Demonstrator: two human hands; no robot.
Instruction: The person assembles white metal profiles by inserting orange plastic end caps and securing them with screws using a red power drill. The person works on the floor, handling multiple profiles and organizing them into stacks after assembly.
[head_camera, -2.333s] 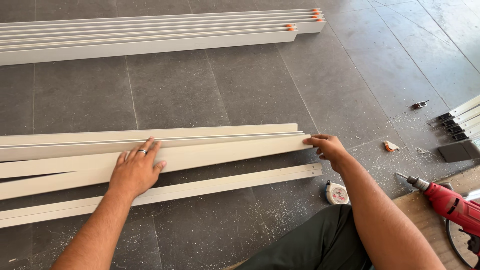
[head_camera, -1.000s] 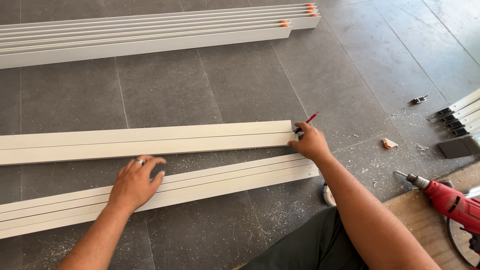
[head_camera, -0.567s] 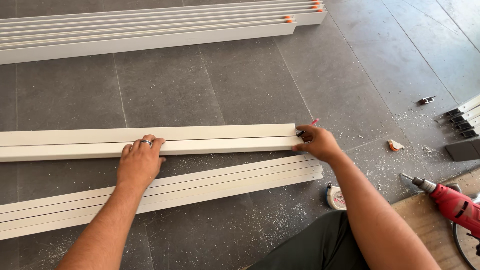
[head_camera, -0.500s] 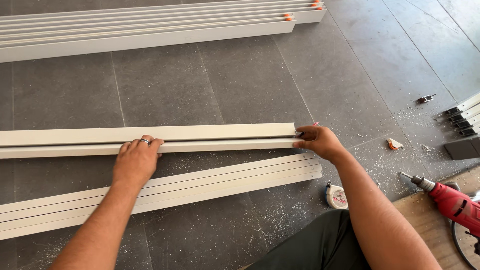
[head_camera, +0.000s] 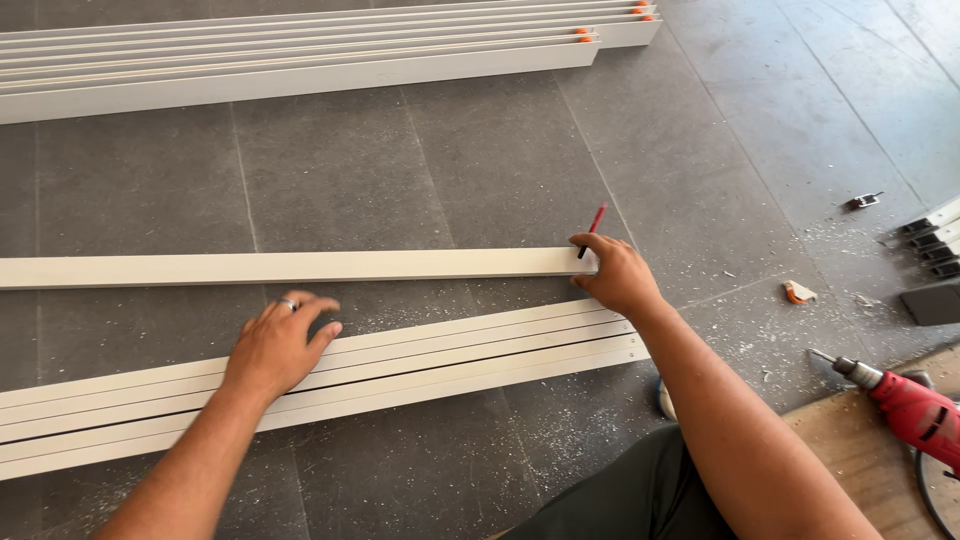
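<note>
The right hand (head_camera: 618, 276) rests on the end of a long, flat, cream-coloured strip (head_camera: 300, 267) that lies alone across the grey tiled floor (head_camera: 480, 170). This hand holds a thin red pencil (head_camera: 593, 228); its tip touches the top of the strip close to the end, and its upper part sticks up and away from the person. The fingers are closed together around the pencil, but the exact grip is hidden behind the knuckles, so I cannot tell which fingers pinch it.

The left hand (head_camera: 277, 343) is further left and nearer to the person. It lies palm down, with the fingers slightly bent and only a little apart, and it holds nothing. There is a ring on one finger. The fingertips reach into the gap of bare floor between the single strip and a bundle of several similar cream strips (head_camera: 400, 365), and the palm is over this bundle. The bundle lies side by side on the floor, slightly slanted, just beside the single strip but not touching it.

At the far side of the floor, well apart from the hands, is another stack of long pale profiles (head_camera: 300, 60) with small orange pieces at their ends. To the right, a red power drill (head_camera: 905, 405) lies on a wooden board (head_camera: 870, 470). Near it, on the dusty floor, are a small orange and white object (head_camera: 798, 292) and some dark end pieces (head_camera: 930, 240).
</note>
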